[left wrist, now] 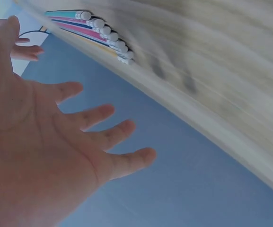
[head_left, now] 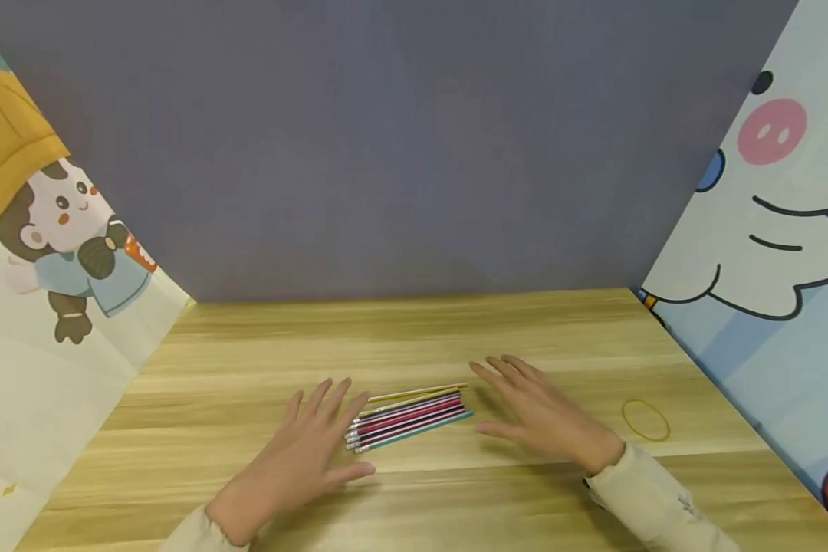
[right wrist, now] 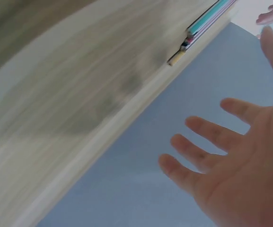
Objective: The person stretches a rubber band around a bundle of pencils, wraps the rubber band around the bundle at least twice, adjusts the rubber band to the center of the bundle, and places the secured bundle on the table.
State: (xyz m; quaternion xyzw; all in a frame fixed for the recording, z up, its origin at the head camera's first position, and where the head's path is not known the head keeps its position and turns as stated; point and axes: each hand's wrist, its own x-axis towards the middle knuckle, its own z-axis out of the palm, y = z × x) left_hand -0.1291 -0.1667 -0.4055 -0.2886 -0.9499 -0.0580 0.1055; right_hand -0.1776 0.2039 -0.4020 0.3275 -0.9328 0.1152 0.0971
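The left hand (head_left: 302,454) and right hand (head_left: 543,414) were spread wide, holding nothing. A bump could have rolled the pencils (head_left: 412,418) apart; maybe some were stacked, hard to see.

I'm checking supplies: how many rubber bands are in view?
1: a yellow band on the table, right of the right hand. Any under the pencils would be hidden.
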